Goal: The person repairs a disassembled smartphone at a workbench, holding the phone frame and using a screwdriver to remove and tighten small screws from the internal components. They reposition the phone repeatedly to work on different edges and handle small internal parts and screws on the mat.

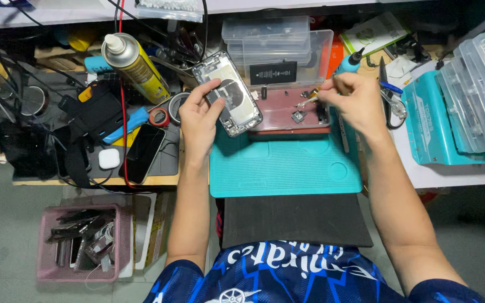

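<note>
Lying open in the left hand [197, 120], phone shell [228, 92] shows its innards.

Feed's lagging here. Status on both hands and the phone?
Left hand grips opened phone shell, tilted above teal mat. Right hand holds tweezers over red tray. Nothing between them.

L hand [197, 120] holds open phone [228, 92] | R hand [355, 101] w/ tweezers [308, 101]

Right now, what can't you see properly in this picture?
Head view, the only one:
- The tiny part at the tweezers tips: too small to tell.
- The right hand hides its grip on the tweezers.
- The left hand covers the opened phone at its lower corner.
- Pink basket contents: a blurred jumble.
</note>
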Tool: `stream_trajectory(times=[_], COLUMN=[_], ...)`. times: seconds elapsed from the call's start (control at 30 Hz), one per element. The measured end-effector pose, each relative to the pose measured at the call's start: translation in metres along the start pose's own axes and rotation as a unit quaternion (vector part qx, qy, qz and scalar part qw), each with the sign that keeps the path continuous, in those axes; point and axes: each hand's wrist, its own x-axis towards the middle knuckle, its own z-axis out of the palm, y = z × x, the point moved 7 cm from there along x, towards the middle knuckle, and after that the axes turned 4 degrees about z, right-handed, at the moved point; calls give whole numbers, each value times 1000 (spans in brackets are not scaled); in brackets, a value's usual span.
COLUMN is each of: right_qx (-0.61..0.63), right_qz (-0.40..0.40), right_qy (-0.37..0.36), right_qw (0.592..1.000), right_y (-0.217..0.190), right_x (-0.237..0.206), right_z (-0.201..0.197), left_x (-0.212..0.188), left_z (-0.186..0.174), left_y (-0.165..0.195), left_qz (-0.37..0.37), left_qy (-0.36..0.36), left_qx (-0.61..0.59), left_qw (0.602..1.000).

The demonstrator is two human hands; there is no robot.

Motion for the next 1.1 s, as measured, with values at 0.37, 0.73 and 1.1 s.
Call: stream_trajectory(times=[0.37,0.73,1.1], right_qx=[-109,-24,555], right_qz=[58,89,177], right_qy=[-95,-77,-139], right_qw=[988,993,801], right_y=[-7,3,20], right_x=[-8,-4,-4], right_z=[60,26,31], left_x=[-8,-7,-16], left_z=[-12,7,35], left_y=[-2,-26,-32], left_qz=[-22,-25,-41], left_qy=[1,-40,-42], left_qx=[32,88,48], left_qw=[999,995,997])
